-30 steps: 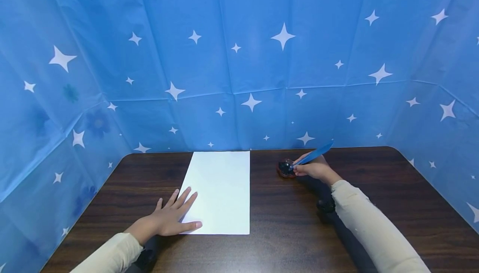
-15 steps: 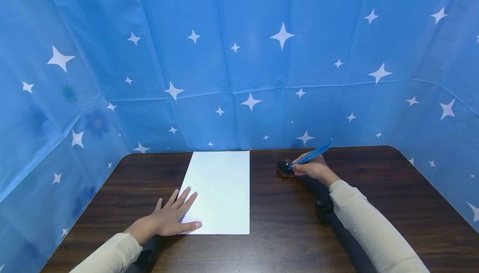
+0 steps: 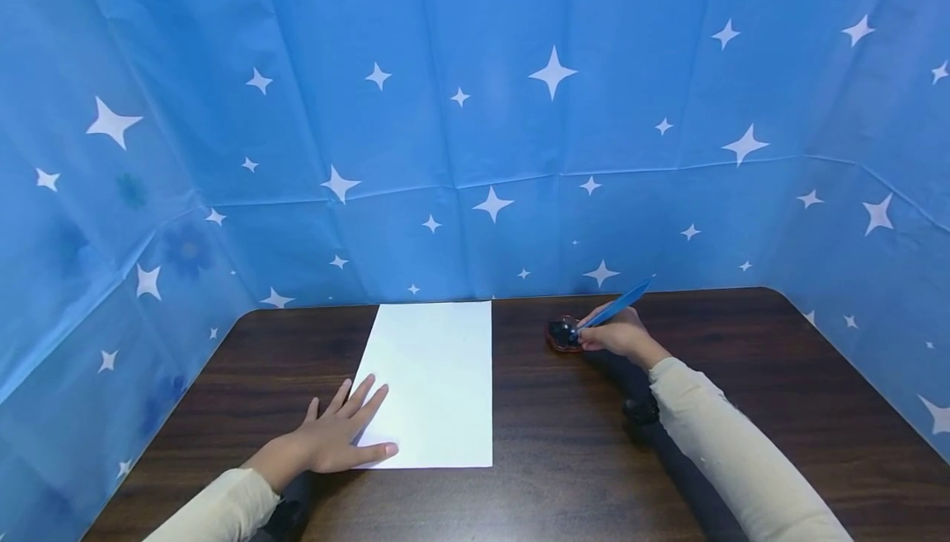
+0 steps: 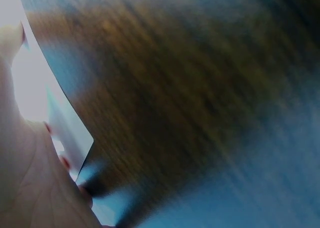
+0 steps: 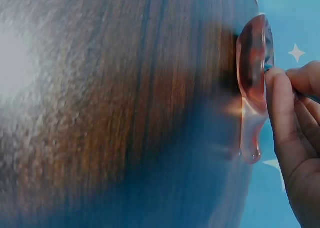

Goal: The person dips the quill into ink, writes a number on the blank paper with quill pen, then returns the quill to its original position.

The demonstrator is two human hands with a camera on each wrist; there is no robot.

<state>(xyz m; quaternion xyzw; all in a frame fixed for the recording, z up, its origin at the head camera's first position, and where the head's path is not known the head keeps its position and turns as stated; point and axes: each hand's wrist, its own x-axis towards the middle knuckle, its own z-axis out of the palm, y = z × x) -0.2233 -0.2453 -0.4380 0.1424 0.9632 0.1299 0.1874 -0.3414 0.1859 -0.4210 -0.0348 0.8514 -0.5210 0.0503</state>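
My left hand (image 3: 330,439) rests with spread fingers on the lower left edge of a white sheet of paper (image 3: 438,377). In the left wrist view, its palm (image 4: 30,188) lies beside the paper's corner (image 4: 75,138). At the back right, my right hand (image 3: 619,337) pinches a blue pen with a broad, feather-like end (image 3: 623,301), tilted up to the right. The pen's tip is at a small clear reddish dish (image 3: 552,346) holding something dark. In the right wrist view, the fingers (image 5: 282,107) are close beside the dish (image 5: 252,57); the dark contents are mostly hidden.
A dark wood-grain table (image 3: 549,476) carries everything. Blue curtains with white stars (image 3: 490,113) stand behind it and at both sides. Black wrist straps or cameras (image 3: 641,410) sit under both forearms.
The head view has shifted slightly. Both hands, the paper and the dish keep their places; the pen shows almost no change in tilt.
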